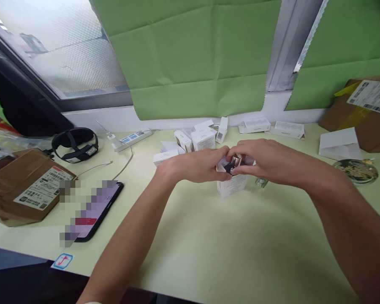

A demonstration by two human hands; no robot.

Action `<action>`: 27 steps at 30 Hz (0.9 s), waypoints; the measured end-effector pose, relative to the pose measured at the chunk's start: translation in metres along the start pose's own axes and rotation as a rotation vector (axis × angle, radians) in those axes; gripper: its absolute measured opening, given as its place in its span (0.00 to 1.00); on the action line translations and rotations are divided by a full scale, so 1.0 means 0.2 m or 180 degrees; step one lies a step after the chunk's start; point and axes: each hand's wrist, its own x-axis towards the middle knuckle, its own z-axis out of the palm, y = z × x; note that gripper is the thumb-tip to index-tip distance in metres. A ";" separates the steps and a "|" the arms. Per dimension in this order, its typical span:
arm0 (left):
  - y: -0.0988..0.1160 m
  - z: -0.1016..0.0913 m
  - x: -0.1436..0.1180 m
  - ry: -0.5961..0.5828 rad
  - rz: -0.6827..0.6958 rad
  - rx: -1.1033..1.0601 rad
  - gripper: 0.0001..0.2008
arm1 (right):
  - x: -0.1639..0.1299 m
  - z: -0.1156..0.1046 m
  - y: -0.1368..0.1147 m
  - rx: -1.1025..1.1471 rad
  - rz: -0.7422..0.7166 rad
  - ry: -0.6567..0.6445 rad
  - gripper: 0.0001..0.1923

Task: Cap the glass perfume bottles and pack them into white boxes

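Observation:
A small white box (232, 188) with printed text stands upright on the table, its top open. My left hand (205, 164) is closed on the box's left side, with the fingertips at the opening. My right hand (259, 158) bends over the top from the right, its fingers closed around a small dark item (229, 166) at the mouth of the box. A shiny part shows beside the dark item; its kind is mostly hidden by the fingers. Just right of the box, a small greenish glass-like object (261, 182) lies on the table, partly below my right hand.
Several white boxes (203, 138) cluster behind my hands. An opened white box (339, 143), a round clear dish (356, 171) and a large carton (364, 114) are at right. At left are a phone (98, 211), a brown parcel (31, 185), a black headset (75, 145) and a power strip (133, 140).

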 end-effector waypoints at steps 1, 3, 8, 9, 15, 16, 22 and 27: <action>0.00 0.00 0.00 -0.0003 -0.0010 -0.0013 0.19 | -0.01 0.00 0.00 0.0032 -0.0006 -0.0010 0.12; 0.00 0.00 0.00 -0.0018 -0.0025 -0.0036 0.19 | -0.01 -0.01 -0.01 0.0070 -0.0004 0.0006 0.18; 0.00 0.00 0.00 -0.0019 -0.0033 0.0001 0.19 | 0.00 -0.01 0.00 0.0203 0.0153 0.0054 0.20; 0.00 0.00 0.00 -0.0025 -0.0021 -0.0004 0.20 | 0.01 -0.01 0.00 0.0291 0.0208 0.0034 0.20; 0.01 -0.01 0.00 -0.0064 0.0029 -0.0089 0.23 | 0.01 -0.01 -0.04 0.0218 0.0559 -0.0029 0.20; 0.01 -0.01 0.00 -0.0076 0.0036 -0.0106 0.23 | 0.01 0.00 -0.05 0.0144 0.0606 -0.0011 0.20; 0.01 0.00 0.00 -0.0080 0.0038 -0.0138 0.21 | -0.01 0.02 -0.10 0.0022 0.0736 0.0021 0.17; 0.01 0.00 0.00 -0.0008 0.0097 -0.0103 0.18 | 0.01 0.03 -0.12 -0.0058 0.0868 -0.0039 0.17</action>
